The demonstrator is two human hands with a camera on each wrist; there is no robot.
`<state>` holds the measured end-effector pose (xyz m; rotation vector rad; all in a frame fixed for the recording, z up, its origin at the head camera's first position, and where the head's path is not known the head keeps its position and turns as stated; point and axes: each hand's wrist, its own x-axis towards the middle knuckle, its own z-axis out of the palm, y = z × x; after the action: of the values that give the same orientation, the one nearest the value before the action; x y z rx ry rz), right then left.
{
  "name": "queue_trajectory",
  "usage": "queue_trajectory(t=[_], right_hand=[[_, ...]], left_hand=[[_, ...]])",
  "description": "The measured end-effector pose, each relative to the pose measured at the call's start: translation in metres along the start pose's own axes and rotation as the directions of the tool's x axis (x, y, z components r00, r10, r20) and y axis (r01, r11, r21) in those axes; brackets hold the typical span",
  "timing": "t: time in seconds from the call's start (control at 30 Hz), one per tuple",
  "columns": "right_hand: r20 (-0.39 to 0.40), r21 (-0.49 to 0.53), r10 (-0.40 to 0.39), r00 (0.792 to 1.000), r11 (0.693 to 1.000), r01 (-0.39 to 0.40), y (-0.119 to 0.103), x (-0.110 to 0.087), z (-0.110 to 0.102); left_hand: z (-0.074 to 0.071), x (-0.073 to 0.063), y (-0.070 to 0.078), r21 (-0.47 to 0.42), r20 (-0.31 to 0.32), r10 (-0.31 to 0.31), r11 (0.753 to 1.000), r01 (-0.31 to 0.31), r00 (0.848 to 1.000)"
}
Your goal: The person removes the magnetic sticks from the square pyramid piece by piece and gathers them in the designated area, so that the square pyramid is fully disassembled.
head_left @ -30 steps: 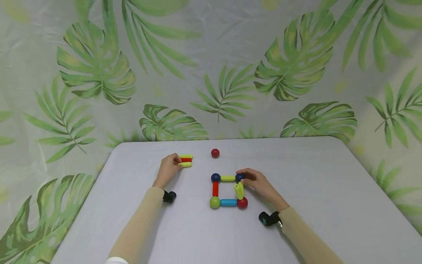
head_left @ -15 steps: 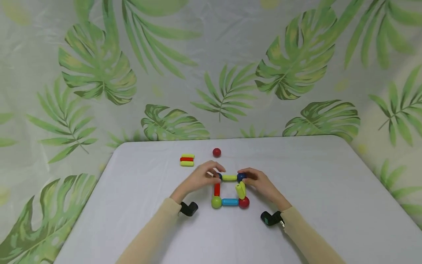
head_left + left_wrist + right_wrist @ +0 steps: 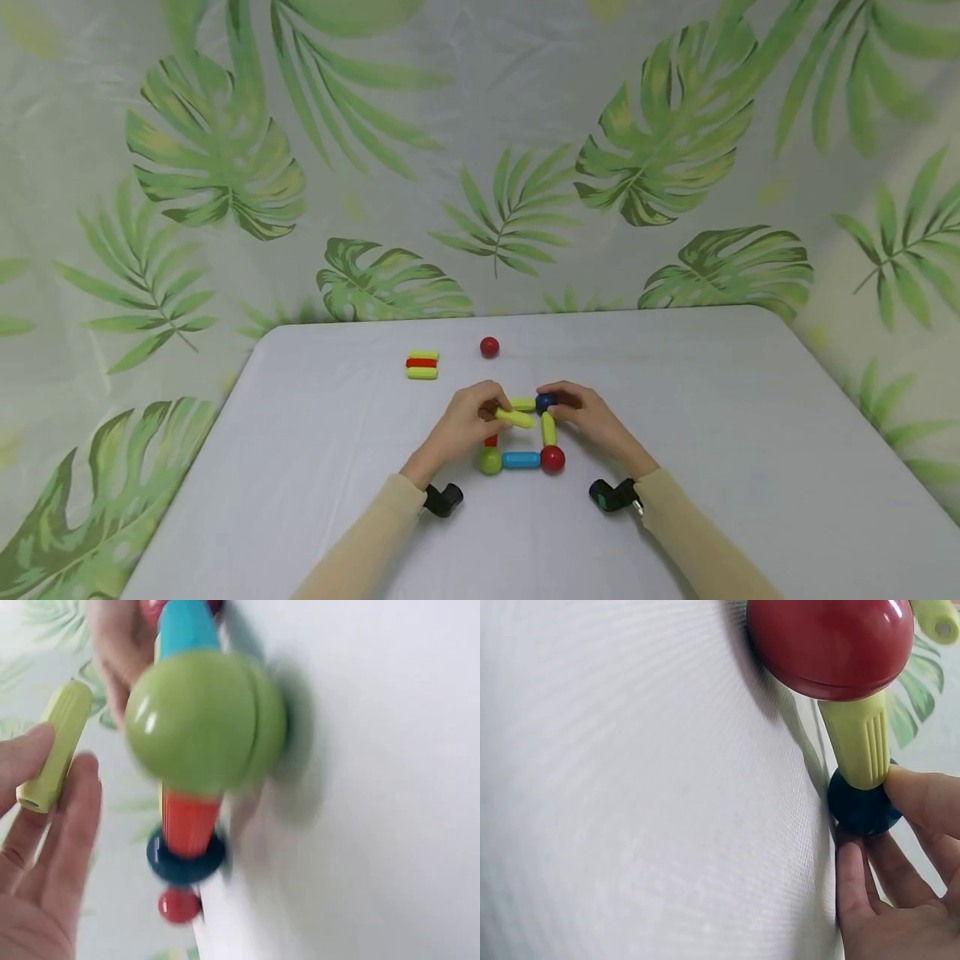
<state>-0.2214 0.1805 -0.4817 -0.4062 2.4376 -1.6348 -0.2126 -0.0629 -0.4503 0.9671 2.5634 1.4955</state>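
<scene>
A square of magnetic rods and balls lies on the table. My left hand (image 3: 471,415) pinches a loose yellow-green rod (image 3: 61,742) between thumb and fingers, held above the square's left side. My right hand (image 3: 592,419) grips the navy ball (image 3: 864,801) at the far right corner. From that ball a yellow-green rod (image 3: 859,739) runs to the red ball (image 3: 552,459) at the near right. A blue rod (image 3: 521,460) links it to the green ball (image 3: 199,724). The red rod (image 3: 191,823) and another navy ball (image 3: 184,859) on the left are partly behind my left hand in the head view.
Two yellow-green rods with a red rod (image 3: 422,363) between them lie side by side at the back left. A single red ball (image 3: 489,347) sits behind the square. Leaf-print cloth (image 3: 502,217) hangs behind the white table (image 3: 712,392).
My left hand has moved right from the loose rods to the square and picked up the tilted yellow-green rod from its right side. My right hand has stayed at the navy ball.
</scene>
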Motion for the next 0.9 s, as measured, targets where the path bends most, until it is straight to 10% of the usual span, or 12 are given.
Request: queue_trajectory(t=[0.1, 0.23, 0.43, 0.77, 0.9], right_hand=[[0.003, -0.016, -0.001, 1.000, 1.000, 0.001, -0.001, 0.000, 0.001], [-0.002, -0.037, 0.007, 1.000, 0.999, -0.007, 0.000, -0.001, 0.000], [0.008, -0.008, 0.003, 1.000, 1.000, -0.003, 0.000, -0.001, 0.000], [0.004, 0.009, 0.003, 1.000, 1.000, -0.003, 0.000, -0.002, -0.001], [0.008, 0.018, 0.005, 1.000, 1.000, -0.005, 0.001, -0.001, -0.002]], left_hand=[[-0.022, -0.007, -0.014, 0.011, -0.139, -0.110, 0.994, 0.113, 0.984], [-0.053, -0.015, -0.039, 0.022, -0.312, -0.269, 0.957, 0.290, 0.911], [-0.078, -0.018, -0.072, 0.093, -0.376, -0.396, 0.883, 0.459, 0.838], [-0.088, -0.002, -0.081, 0.179, -0.369, -0.408, 0.851, 0.495, 0.835], [-0.081, 0.000, -0.075, 0.193, -0.343, -0.334, 0.889, 0.414, 0.878]])
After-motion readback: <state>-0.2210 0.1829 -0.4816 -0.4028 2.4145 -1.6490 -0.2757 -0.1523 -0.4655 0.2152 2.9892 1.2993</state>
